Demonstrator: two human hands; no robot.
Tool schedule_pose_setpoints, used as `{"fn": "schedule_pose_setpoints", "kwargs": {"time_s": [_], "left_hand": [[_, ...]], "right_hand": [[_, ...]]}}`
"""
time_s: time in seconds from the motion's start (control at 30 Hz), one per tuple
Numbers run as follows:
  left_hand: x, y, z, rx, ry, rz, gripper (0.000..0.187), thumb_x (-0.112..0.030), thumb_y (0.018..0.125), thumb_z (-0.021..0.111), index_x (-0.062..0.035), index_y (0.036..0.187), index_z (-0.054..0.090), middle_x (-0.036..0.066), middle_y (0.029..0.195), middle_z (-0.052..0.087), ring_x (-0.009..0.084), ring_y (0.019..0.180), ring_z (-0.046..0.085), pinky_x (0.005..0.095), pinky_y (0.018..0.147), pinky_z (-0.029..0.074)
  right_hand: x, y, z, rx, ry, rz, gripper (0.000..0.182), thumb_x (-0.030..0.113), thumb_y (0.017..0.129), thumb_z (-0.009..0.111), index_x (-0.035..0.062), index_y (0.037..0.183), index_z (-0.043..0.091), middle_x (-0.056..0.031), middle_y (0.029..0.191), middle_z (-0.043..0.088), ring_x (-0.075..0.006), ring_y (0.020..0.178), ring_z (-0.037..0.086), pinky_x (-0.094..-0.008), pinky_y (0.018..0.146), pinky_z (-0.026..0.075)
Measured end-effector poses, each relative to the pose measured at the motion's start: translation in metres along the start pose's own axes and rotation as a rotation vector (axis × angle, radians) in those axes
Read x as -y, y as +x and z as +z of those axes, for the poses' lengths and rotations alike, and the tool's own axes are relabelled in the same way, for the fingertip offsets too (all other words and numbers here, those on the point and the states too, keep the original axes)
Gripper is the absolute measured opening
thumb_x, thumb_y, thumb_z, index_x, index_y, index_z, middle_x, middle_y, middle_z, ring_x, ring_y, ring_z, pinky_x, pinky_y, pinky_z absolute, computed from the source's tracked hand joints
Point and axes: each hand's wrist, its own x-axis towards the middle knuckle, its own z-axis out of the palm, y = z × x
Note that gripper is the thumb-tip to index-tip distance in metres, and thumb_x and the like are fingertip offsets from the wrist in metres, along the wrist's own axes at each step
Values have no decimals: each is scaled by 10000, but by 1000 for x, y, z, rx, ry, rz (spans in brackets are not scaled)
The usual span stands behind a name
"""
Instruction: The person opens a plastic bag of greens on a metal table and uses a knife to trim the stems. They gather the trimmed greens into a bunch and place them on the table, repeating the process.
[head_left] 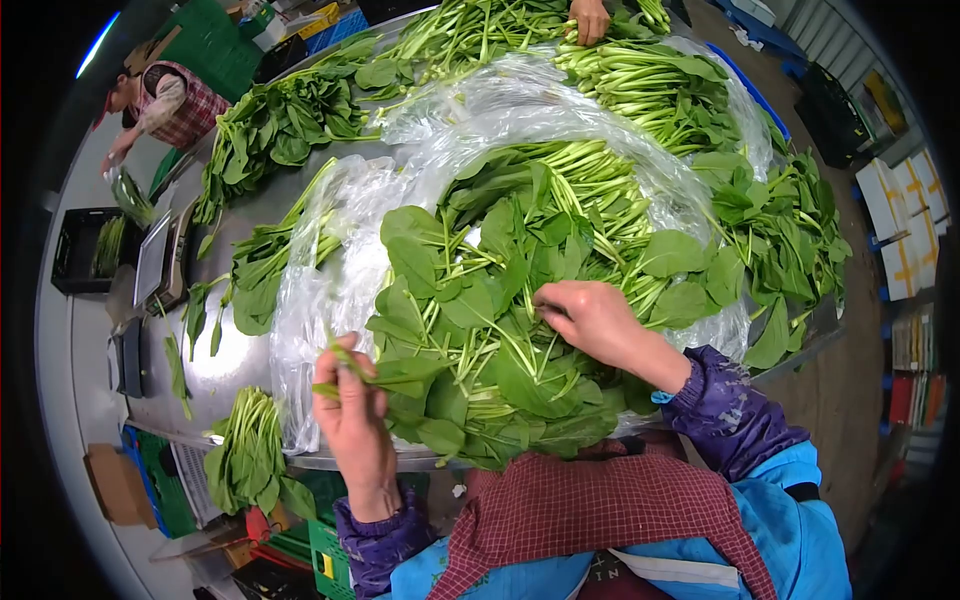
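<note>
My left hand [355, 415] is closed round a few stalks of leafy greens [405, 375], just above the table's front edge. Their stem ends stick up past the fingers and the leaves point right. My right hand [585, 318] reaches into a large heap of the same greens [520, 240], fingers bent and touching the stems; what lies between the fingertips is hidden. The heap rests on crumpled clear plastic sheeting [335, 215], its pale stems mostly toward the back right.
A metal table [235, 350] carries more greens, with a bundle [250, 450] at the front left edge. A scale [165, 255] and a black crate [80, 250] stand left. Another person [170, 105] handles a bag of greens there. Someone else's hand [590, 20] touches stems at the back.
</note>
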Motion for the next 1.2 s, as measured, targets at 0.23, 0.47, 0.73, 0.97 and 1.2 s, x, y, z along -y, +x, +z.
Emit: {"fn": "schedule_pose_setpoints", "kwargs": {"time_s": [0.23, 0.47, 0.73, 0.97, 1.2], "left_hand": [[5, 5, -5, -45, -68, 75, 229, -159, 946, 468, -32, 1135, 490, 22, 822, 465, 94, 779, 449, 242, 727, 391], [13, 3, 5, 105, -175, -24, 122, -140, 955, 422, -36, 997, 470, 105, 934, 577, 204, 905, 535, 350, 863, 417], [18, -19, 50, 392, 177, -67, 124, -138, 967, 403, -27, 1010, 435, 56, 854, 546, 107, 762, 498, 243, 707, 414], [26, -17, 46, 441, -46, -324, 154, -155, 964, 422, -30, 1054, 420, 23, 769, 497, 70, 626, 429, 208, 582, 377], [21, -20, 50, 464, -301, -527, 185, -154, 959, 436, -41, 1105, 433, 17, 755, 467, 82, 615, 404, 227, 591, 373]], "right_hand": [[-14, 11, 29, 127, -340, -127, 185, 138, 748, 648, 103, 925, 605, -77, 841, 559, -280, 633, 595, -390, 540, 489], [47, 22, -35, -164, 452, 35, 143, 154, 782, 670, 64, 888, 634, -45, 780, 613, -120, 652, 557, -254, 575, 430], [79, 6, -33, 273, 855, 190, 155, 142, 833, 637, 12, 909, 602, -18, 730, 608, -62, 652, 556, -213, 586, 428], [56, -8, -16, -115, 159, -191, 145, 95, 763, 628, 60, 890, 568, -89, 775, 605, -289, 646, 600, -353, 527, 483], [36, -8, -3, -66, -110, -104, 239, 3, 742, 609, 58, 974, 588, -96, 839, 622, -266, 688, 626, -327, 559, 503]]}}
